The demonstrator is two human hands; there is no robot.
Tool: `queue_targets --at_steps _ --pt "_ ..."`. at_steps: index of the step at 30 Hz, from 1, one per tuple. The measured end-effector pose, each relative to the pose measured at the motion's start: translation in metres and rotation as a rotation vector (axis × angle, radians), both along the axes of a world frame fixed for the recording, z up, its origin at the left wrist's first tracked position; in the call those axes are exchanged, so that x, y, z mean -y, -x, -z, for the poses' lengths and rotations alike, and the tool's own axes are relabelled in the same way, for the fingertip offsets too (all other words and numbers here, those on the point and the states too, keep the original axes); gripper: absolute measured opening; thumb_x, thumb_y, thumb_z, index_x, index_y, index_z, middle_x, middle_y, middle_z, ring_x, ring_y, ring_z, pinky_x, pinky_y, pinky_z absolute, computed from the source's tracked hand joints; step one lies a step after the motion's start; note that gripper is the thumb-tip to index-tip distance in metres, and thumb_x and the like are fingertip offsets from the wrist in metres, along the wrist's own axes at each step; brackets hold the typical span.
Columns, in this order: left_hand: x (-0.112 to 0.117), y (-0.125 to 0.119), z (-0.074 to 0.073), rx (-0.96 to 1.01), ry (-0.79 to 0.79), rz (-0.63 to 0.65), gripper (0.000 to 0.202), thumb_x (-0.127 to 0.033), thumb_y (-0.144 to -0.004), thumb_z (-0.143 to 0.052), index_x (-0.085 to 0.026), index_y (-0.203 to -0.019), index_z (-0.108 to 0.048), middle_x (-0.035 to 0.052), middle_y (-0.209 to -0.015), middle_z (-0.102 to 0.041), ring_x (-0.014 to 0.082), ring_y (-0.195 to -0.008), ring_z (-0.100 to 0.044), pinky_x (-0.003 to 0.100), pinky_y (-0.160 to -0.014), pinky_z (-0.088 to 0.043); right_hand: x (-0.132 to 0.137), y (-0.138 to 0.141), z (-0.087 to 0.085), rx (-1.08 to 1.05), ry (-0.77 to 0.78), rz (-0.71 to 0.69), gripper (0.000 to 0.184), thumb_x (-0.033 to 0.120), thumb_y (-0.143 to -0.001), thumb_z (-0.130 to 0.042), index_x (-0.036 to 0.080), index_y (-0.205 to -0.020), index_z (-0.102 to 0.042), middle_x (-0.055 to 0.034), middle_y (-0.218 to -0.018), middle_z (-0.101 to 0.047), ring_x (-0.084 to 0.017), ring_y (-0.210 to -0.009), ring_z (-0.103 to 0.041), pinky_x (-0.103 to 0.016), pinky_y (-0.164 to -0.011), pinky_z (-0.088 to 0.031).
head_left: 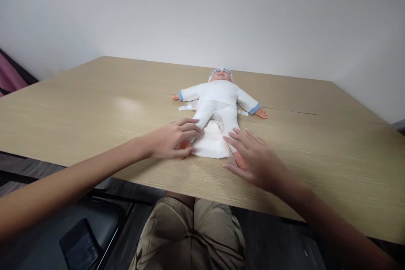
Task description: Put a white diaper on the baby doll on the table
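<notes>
A baby doll (218, 93) in a white outfit with blue cuffs lies on its back, head toward the wall, arms spread. Beneath its hips and between its legs a white diaper (211, 145) is spread flat, its tabs sticking out on both sides of the waist. My left hand (175, 138) rests over the doll's lower leg and foot at the left, fingers stretched and apart. Over the other lower leg and foot lies my right hand (253, 156), its fingers spread near the diaper's edge. Parts of both doll feet are hidden under my hands.
The doll lies on a wooden table (95, 114) with a pale wall (202, 17) behind. Below the near edge are my legs in khaki shorts (190, 236). A dark chair (107, 219) at lower left bears a dark flat object (79, 244).
</notes>
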State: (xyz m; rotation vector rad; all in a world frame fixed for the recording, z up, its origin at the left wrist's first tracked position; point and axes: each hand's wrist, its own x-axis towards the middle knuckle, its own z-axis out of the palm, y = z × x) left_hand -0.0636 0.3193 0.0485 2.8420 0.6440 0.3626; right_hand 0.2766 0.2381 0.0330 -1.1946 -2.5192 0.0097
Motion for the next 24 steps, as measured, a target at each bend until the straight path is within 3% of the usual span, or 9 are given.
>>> queue_targets --at_steps 3,5,7,10,12,15,19,21,24 --pt "0.01 -0.01 0.006 -0.006 -0.048 -0.08 0.062 -0.065 -0.094 -0.079 -0.02 -0.136 -0.067 0.0147 -0.152 -0.068 0.0442 -0.158 -0.046 0.06 -0.125 -0.048 0.007 0.018 0.011 0.075 -0.114 0.068 0.063 0.045 -0.101 -0.076 0.019 -0.157 -0.062 -0.0211 -0.159 -0.063 -0.044 -0.157 -0.051 -0.067 -0.13 -0.044" --pt "0.014 -0.014 0.012 0.0 -0.084 -0.115 0.051 -0.057 -0.096 -0.079 -0.02 -0.129 -0.066 0.0146 -0.15 -0.068 0.0436 -0.155 -0.047 0.057 -0.123 -0.05 0.004 0.023 0.016 0.102 -0.165 0.11 0.048 0.026 -0.104 -0.067 0.018 -0.151 -0.067 -0.0214 -0.15 -0.069 -0.043 -0.153 -0.055 -0.062 -0.125 -0.05" --pt "0.016 -0.017 0.016 0.007 -0.122 -0.136 0.027 -0.038 -0.101 -0.073 -0.021 -0.12 -0.066 0.0127 -0.144 -0.07 0.0412 -0.152 -0.05 0.055 -0.122 -0.049 -0.001 0.023 0.017 0.115 -0.197 0.135 0.041 0.014 -0.105 -0.057 0.019 -0.143 -0.071 -0.0199 -0.136 -0.075 -0.039 -0.146 -0.061 -0.055 -0.116 -0.056" --pt "0.014 -0.02 0.014 0.04 -0.149 -0.159 0.01 -0.025 -0.103 -0.061 -0.021 -0.112 -0.066 0.0096 -0.127 -0.076 0.037 -0.138 -0.059 0.052 -0.116 -0.051 -0.013 0.015 0.011 0.065 -0.197 0.154 0.032 0.014 -0.106 -0.051 0.02 -0.127 -0.075 -0.0174 -0.125 -0.077 -0.035 -0.128 -0.07 -0.048 -0.1 -0.06" --pt "0.005 -0.022 0.005 0.093 -0.135 -0.223 0.012 -0.029 -0.107 -0.056 -0.021 -0.107 -0.065 0.0086 -0.108 -0.076 0.0327 -0.116 -0.068 0.047 -0.1 -0.056 -0.024 0.008 0.003 -0.02 -0.147 0.176 0.026 0.019 -0.107 -0.05 0.021 -0.118 -0.074 -0.0149 -0.115 -0.078 -0.033 -0.109 -0.073 -0.045 -0.089 -0.059" --pt "-0.025 -0.031 -0.015 0.23 -0.043 -0.348 0.024 -0.038 -0.112 -0.048 -0.022 -0.102 -0.064 0.0054 -0.092 -0.073 0.0243 -0.085 -0.066 0.037 -0.078 -0.05 -0.05 0.0 -0.012 -0.214 -0.051 0.225 0.023 0.027 -0.109 -0.048 0.023 -0.104 -0.07 -0.0083 -0.093 -0.076 -0.028 -0.086 -0.069 -0.04 -0.076 -0.053" --pt "-0.091 -0.054 -0.036 0.434 0.11 -0.386 0.025 -0.042 -0.11 -0.049 -0.023 -0.105 -0.065 0.0053 -0.107 -0.072 0.0236 -0.096 -0.064 0.036 -0.087 -0.046 -0.107 -0.004 -0.027 -0.447 -0.051 0.291 0.031 0.042 -0.11 -0.047 0.025 -0.091 -0.064 -0.0081 -0.094 -0.073 -0.027 -0.089 -0.067 -0.04 -0.085 -0.052" --pt "-0.126 -0.069 -0.037 0.51 0.244 -0.443 0.024 -0.044 -0.108 -0.053 -0.023 -0.102 -0.062 0.0039 -0.104 -0.068 0.0234 -0.097 -0.061 0.035 -0.088 -0.044 -0.141 -0.002 -0.028 -0.54 -0.012 0.347 0.035 0.051 -0.108 -0.048 0.025 -0.091 -0.065 -0.009 -0.098 -0.074 -0.028 -0.093 -0.067 -0.042 -0.09 -0.053" --pt "-0.163 -0.088 -0.026 0.577 0.42 -0.49 0.028 -0.046 -0.105 -0.055 -0.022 -0.09 -0.054 0.0011 -0.088 -0.058 0.0207 -0.086 -0.054 0.033 -0.081 -0.041 -0.184 0.001 -0.019 -0.708 0.142 0.428 0.046 0.065 -0.103 -0.05 0.024 -0.094 -0.07 -0.0097 -0.099 -0.078 -0.03 -0.097 -0.07 -0.044 -0.096 -0.055"
